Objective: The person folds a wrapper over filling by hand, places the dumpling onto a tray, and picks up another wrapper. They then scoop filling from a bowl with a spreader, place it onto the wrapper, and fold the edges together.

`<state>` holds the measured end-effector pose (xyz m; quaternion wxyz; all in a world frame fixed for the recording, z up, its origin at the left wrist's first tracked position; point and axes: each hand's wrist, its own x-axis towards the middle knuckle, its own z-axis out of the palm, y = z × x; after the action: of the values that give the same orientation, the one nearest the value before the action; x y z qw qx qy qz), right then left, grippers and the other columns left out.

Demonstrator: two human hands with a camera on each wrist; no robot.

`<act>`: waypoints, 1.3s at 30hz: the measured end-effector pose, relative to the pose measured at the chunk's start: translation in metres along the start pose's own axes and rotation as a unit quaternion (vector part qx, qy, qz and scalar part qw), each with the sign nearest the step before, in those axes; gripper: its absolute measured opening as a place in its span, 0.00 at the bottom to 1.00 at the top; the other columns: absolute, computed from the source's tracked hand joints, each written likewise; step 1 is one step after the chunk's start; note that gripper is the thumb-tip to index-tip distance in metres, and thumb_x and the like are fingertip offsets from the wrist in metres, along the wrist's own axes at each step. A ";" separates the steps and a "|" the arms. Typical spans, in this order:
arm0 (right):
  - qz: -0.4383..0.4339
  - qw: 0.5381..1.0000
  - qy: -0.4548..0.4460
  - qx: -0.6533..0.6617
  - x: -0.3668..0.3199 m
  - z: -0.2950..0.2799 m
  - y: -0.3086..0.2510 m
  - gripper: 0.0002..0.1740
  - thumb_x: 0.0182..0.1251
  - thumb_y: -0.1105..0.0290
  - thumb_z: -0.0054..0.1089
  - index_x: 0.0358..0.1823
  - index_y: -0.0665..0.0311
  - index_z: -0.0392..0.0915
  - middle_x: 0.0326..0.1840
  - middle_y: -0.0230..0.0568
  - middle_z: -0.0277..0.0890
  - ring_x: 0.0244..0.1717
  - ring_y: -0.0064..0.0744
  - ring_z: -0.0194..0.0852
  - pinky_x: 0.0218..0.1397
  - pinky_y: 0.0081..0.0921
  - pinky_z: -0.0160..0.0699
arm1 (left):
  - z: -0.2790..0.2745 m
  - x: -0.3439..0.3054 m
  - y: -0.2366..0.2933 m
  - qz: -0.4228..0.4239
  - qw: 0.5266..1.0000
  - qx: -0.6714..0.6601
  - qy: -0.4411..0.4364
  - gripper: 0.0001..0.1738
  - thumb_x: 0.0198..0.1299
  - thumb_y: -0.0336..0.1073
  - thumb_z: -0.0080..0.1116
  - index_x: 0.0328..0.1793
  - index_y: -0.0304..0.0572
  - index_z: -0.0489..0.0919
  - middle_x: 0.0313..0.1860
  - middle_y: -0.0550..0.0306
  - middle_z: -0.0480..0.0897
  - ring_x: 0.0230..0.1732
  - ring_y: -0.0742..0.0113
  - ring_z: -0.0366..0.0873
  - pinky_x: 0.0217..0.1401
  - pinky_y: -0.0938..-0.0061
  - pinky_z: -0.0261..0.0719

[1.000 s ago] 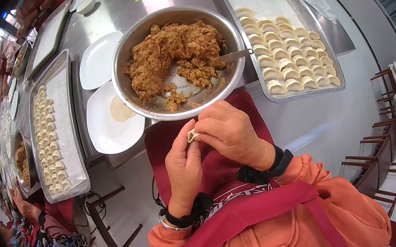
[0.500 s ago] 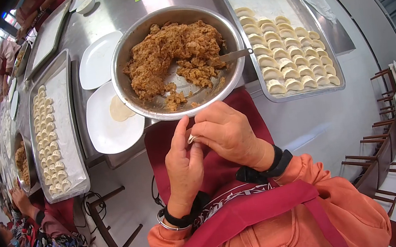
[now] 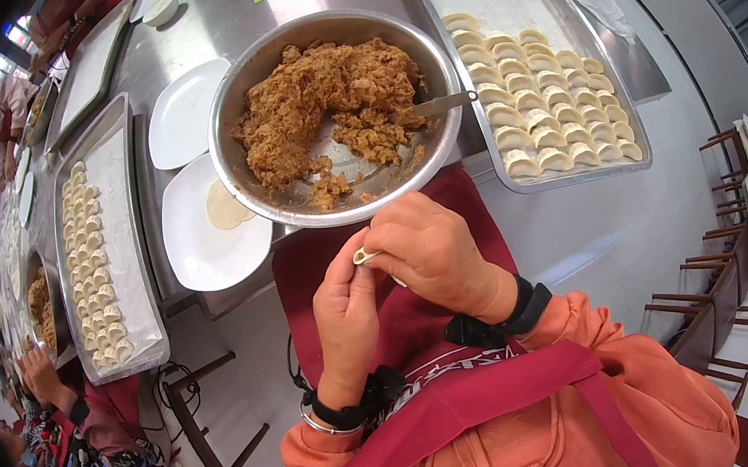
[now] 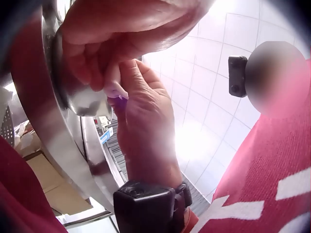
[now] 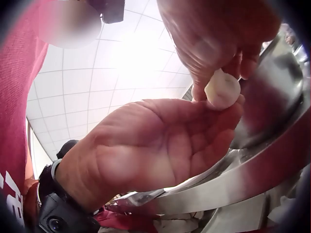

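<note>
A dumpling [image 3: 361, 256] of pale dough is held between both hands in front of the big steel bowl [image 3: 239, 180]. Its far end shows a small open fold in the head view. My left hand [image 3: 347, 313] pinches it between thumb and forefinger, palm turned inward. From the other side my right hand [image 3: 433, 249] pinches its edge, and a bit of dough [image 3: 398, 280] shows below the fingers. The right wrist view shows the rounded underside of the dumpling [image 5: 223, 91]; in the left wrist view fingers cover most of the dumpling [image 4: 113, 82].
The bowl contains brown filling [image 3: 327, 88] and a metal utensil [image 3: 447, 104]. Trays of finished dumplings stand right [image 3: 574, 176] and left [image 3: 150, 310]. Round wrappers [image 3: 225, 206] lie on a white plate [image 3: 208, 265]. Another person [image 3: 100, 449] works at the lower left.
The dumpling was mostly covered by fingers half a second ago; now its open fold and lower edge show. My hands have shifted only slightly. The neighbour's hand moved up toward the smaller bowl.
</note>
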<state>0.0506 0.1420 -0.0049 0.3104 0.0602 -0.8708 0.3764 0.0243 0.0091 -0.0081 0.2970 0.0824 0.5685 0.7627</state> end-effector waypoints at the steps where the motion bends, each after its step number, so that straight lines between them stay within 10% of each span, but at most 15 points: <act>1: -0.002 1.000 0.004 0.003 -0.001 0.001 0.001 0.10 0.42 0.75 0.65 0.26 0.61 0.74 0.27 0.35 0.70 0.31 0.39 0.69 0.33 0.30 0.71 | 0.002 0.000 0.000 0.005 1.000 0.024 0.003 0.18 0.64 0.27 0.45 0.60 0.32 0.68 0.49 0.55 0.76 0.48 0.72 0.74 0.50 0.79 0.74; 8: -0.013 1.000 -0.024 -0.009 -0.003 0.000 0.002 0.11 0.41 0.75 0.66 0.27 0.61 0.73 0.28 0.35 0.71 0.32 0.39 0.69 0.34 0.30 0.71 | -0.002 0.001 -0.007 0.114 0.962 0.247 -0.013 0.22 0.59 0.21 0.45 0.62 0.32 0.66 0.52 0.55 0.74 0.51 0.73 0.71 0.54 0.80 0.69; 39: -0.021 1.000 0.013 0.012 -0.002 0.002 0.000 0.10 0.40 0.74 0.64 0.27 0.60 0.73 0.32 0.33 0.72 0.33 0.38 0.69 0.37 0.31 0.71 | 0.000 0.001 -0.009 0.050 0.995 0.082 0.007 0.28 0.59 0.25 0.53 0.66 0.33 0.60 0.55 0.54 0.71 0.54 0.70 0.70 0.54 0.78 0.72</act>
<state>0.0514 0.1404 -0.0068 0.3286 0.0771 -0.8607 0.3812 0.0271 0.0116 -0.0167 0.2470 0.1295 0.6260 0.7282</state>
